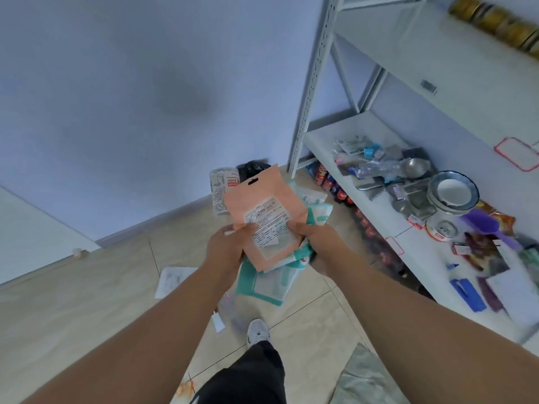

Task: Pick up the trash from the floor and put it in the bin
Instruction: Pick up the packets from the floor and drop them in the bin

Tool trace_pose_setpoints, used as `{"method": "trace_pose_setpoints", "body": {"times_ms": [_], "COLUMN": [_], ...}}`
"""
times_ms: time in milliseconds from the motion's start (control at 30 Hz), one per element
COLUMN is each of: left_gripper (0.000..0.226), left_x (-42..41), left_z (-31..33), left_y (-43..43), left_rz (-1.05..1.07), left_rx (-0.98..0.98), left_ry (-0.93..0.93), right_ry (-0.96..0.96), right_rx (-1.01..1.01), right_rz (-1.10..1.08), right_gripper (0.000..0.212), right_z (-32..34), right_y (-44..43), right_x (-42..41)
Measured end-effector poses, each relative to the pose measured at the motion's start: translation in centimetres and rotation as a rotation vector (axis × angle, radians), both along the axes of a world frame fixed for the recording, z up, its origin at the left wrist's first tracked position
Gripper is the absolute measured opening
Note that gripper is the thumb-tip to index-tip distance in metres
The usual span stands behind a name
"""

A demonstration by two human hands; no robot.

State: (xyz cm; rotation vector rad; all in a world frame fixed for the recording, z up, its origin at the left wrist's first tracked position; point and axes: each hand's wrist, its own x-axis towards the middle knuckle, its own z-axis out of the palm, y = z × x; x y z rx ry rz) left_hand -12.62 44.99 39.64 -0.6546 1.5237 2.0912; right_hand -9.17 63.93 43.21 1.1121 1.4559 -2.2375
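Observation:
Both hands hold a stack of flat packaging at chest height over the floor. On top lies a peach pouch (262, 205) with a white printed label; teal-and-white pouches (264, 285) hang under it. My left hand (226, 247) grips the stack's left edge, and my right hand (313, 239) grips its right side. Behind the stack, by the wall, a black-lined bin (252, 169) is mostly hidden. A white printed wrapper (220, 193) sticks up at the stack's upper left. On the tiles lie a white paper sheet (172, 281) and a clear plastic wrapper (230, 312).
A white metal shelf unit (370, 199) stands to the right, cluttered with packets, metal bowls and a purple scoop. Drink bottles (332, 185) line the floor beneath it. My shoe (257, 330) is below the stack. An orange scrap (186, 387) and a grey mat (370, 377) lie nearby.

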Motion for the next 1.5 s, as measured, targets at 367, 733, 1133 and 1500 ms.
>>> {"method": "trace_pose_setpoints", "body": {"times_ms": [367,733,1133,1500], "left_gripper": [0.028,0.038,0.041,0.027], "left_x": [-13.3,-26.9,-42.6,-54.6], "left_z": [0.1,-7.2,-25.1,-45.8], "left_y": [6.2,13.5,17.2,17.0], "left_rz": [0.007,0.205,0.179,-0.193], "left_rx": [0.042,-0.051,-0.173,-0.207], "left_ry": [-0.074,-0.314,-0.498,-0.633], "right_ry": [-0.01,-0.177,-0.342,-0.473], "right_rx": [-0.019,-0.028,0.037,0.061], "right_rz": [0.033,0.212,0.295,0.277], "right_gripper": [0.024,0.037,0.027,0.031], "right_z": [-0.7,-10.3,-28.7,-49.4], "right_y": [6.2,13.0,16.7,17.3], "right_x": [-14.0,-30.8,-47.2,-57.4]}}
